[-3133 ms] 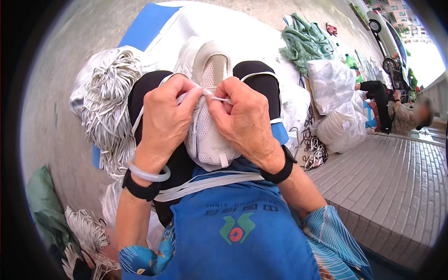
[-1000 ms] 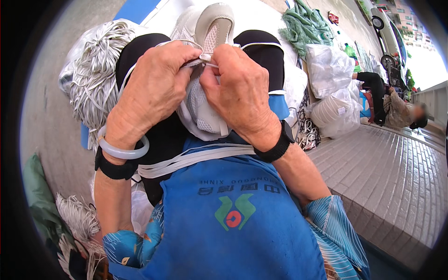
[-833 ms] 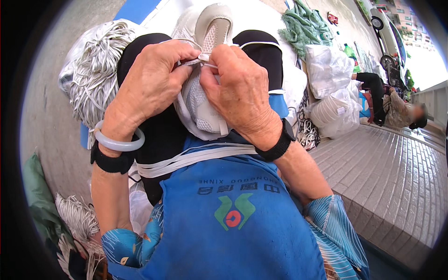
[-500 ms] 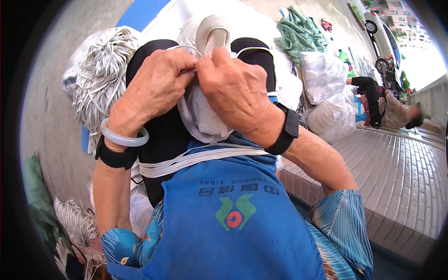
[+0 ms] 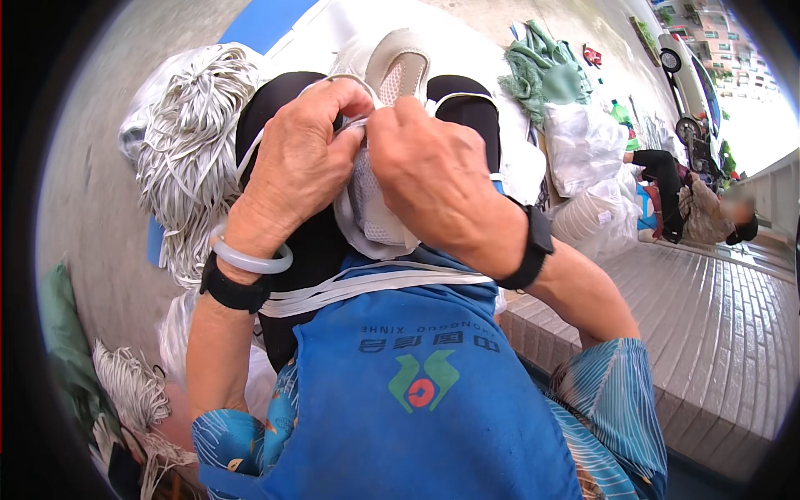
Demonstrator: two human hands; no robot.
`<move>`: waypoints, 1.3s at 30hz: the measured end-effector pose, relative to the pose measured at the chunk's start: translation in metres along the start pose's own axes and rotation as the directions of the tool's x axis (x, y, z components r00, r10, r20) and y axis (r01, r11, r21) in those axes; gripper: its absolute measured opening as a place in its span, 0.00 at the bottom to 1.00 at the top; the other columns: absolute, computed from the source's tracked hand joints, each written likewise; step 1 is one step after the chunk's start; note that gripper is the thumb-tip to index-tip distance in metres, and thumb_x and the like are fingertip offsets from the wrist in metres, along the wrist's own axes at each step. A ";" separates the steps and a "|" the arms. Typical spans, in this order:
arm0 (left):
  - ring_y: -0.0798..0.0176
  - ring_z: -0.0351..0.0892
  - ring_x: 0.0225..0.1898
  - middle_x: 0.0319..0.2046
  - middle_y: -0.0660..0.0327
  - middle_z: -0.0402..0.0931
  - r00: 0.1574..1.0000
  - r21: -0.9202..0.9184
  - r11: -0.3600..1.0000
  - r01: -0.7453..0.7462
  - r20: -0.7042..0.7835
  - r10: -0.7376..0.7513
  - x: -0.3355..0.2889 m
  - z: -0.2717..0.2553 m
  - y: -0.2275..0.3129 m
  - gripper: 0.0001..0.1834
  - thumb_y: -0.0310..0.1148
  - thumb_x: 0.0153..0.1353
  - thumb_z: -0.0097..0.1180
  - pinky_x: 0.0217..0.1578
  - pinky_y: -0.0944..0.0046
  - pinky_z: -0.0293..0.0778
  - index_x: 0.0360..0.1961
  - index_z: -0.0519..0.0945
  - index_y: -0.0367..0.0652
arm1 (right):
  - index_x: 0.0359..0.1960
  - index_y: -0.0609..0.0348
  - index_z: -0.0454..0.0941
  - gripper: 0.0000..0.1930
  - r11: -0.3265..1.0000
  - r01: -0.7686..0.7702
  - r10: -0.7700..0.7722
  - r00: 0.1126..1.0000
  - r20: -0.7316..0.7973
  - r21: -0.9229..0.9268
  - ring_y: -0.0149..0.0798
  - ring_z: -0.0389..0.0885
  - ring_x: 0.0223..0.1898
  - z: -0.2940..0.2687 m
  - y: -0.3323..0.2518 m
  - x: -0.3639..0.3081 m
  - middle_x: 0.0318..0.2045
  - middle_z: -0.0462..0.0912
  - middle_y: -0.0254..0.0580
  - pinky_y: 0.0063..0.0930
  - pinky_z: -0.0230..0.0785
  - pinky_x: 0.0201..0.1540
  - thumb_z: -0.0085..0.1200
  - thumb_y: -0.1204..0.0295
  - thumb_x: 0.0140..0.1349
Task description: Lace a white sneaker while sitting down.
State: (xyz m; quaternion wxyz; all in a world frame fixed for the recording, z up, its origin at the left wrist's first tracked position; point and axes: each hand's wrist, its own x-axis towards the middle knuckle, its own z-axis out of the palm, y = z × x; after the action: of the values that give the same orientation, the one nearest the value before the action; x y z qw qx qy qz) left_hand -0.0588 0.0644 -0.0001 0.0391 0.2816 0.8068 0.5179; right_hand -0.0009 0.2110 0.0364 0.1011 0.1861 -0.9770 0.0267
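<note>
A pale grey and white mesh shoe upper (image 5: 400, 79) lies between my knees, its rounded end pointing away from me. My left hand (image 5: 304, 158) is closed in a pinch over its middle, on a white shoelace (image 5: 360, 81) that loops above the fingers. Close beside it, my right hand (image 5: 437, 179) also pinches at the upper, thumb and fingers together. What its fingertips hold is hidden behind the knuckles. Another stretch of lace arcs over my right knee. Several loose white laces (image 5: 375, 287) lie across my lap on the blue apron (image 5: 375, 433).
A big bundle of white laces (image 5: 192, 146) sits left of my knee, with a smaller one (image 5: 129, 387) lower left. To the right are filled plastic bags (image 5: 583, 150), green netting (image 5: 546, 67) and a ridged ledge (image 5: 667, 312). Another person (image 5: 700, 204) sits farther off.
Both hands and the upper have shifted slightly right in the picture. A lace loop now stands out above my left fingers, whose thumb and forefinger have parted a little.
</note>
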 end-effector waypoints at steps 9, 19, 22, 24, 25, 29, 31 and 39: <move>0.36 0.52 0.68 0.65 0.38 0.53 0.997 0.207 0.976 -0.064 0.063 0.052 -0.065 0.039 0.037 0.37 0.26 0.55 0.59 0.66 0.48 0.52 0.65 0.60 0.35 | 0.36 0.57 0.72 0.11 0.974 0.093 -0.053 0.980 -0.193 0.207 0.40 0.82 0.31 0.013 0.032 -0.012 0.34 0.74 0.43 0.30 0.73 0.21 0.55 0.75 0.49; 0.29 0.41 0.71 0.68 0.26 0.41 0.950 0.609 0.772 -0.181 0.312 -0.024 -0.070 0.042 0.020 0.38 0.40 0.68 0.47 0.71 0.47 0.43 0.68 0.48 0.22 | 0.30 0.64 0.66 0.09 0.884 0.253 -0.180 0.960 -0.214 0.392 0.48 0.80 0.26 0.047 0.026 0.019 0.29 0.71 0.47 0.38 0.70 0.25 0.50 0.71 0.54; 0.31 0.44 0.70 0.67 0.28 0.43 0.952 0.645 0.706 -0.292 0.269 0.148 -0.067 0.040 0.020 0.37 0.40 0.68 0.47 0.70 0.47 0.45 0.67 0.50 0.21 | 0.30 0.66 0.65 0.11 0.868 0.249 -0.084 0.926 -0.367 0.431 0.51 0.79 0.25 0.064 0.025 0.026 0.26 0.71 0.49 0.40 0.69 0.25 0.50 0.71 0.54; 0.32 0.43 0.71 0.68 0.29 0.43 0.947 0.613 0.733 -0.294 0.291 0.137 -0.067 0.038 0.023 0.37 0.40 0.69 0.45 0.71 0.47 0.44 0.67 0.49 0.22 | 0.30 0.67 0.65 0.11 0.838 0.201 -0.042 0.951 -0.307 0.508 0.56 0.79 0.29 0.068 0.025 0.028 0.26 0.72 0.52 0.43 0.69 0.28 0.52 0.71 0.54; 0.32 0.43 0.71 0.68 0.29 0.43 0.945 0.615 0.729 -0.300 0.293 0.143 -0.069 0.037 0.026 0.37 0.40 0.69 0.45 0.71 0.47 0.44 0.67 0.49 0.22 | 0.31 0.66 0.65 0.11 0.783 0.166 -0.004 0.965 -0.262 0.600 0.57 0.78 0.30 0.067 0.026 0.028 0.26 0.72 0.52 0.46 0.68 0.31 0.52 0.71 0.55; 0.33 0.42 0.71 0.68 0.31 0.43 0.951 0.612 0.744 -0.268 0.292 0.102 -0.079 0.037 0.031 0.39 0.42 0.69 0.46 0.71 0.47 0.44 0.69 0.47 0.24 | 0.32 0.64 0.66 0.09 0.496 0.009 0.022 1.000 -0.023 0.868 0.59 0.74 0.34 0.038 0.030 0.017 0.27 0.72 0.54 0.49 0.64 0.35 0.52 0.72 0.59; 0.34 0.43 0.71 0.69 0.31 0.43 0.956 0.627 0.740 -0.243 0.283 0.074 -0.081 0.037 0.034 0.40 0.43 0.68 0.47 0.71 0.47 0.44 0.69 0.47 0.25 | 0.32 0.65 0.66 0.09 0.409 0.038 0.033 0.998 -0.057 0.912 0.59 0.73 0.32 0.018 0.031 0.007 0.26 0.71 0.54 0.48 0.63 0.34 0.51 0.71 0.60; 0.43 0.68 0.57 0.55 0.41 0.68 0.992 0.317 0.941 -0.120 0.072 0.102 -0.062 0.012 0.062 0.32 0.50 0.68 0.49 0.59 0.50 0.64 0.57 0.67 0.28 | 0.25 0.67 0.69 0.13 0.036 0.011 0.097 0.995 -0.014 0.999 0.34 0.67 0.21 -0.070 0.055 -0.047 0.18 0.70 0.41 0.32 0.62 0.26 0.50 0.67 0.61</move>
State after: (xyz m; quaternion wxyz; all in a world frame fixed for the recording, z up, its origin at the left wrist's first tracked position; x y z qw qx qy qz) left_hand 0.0226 0.0621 0.0334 -0.0145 0.3431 0.8618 0.3734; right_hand 0.0347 0.2854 0.0946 -0.0194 0.1737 -0.6851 0.7072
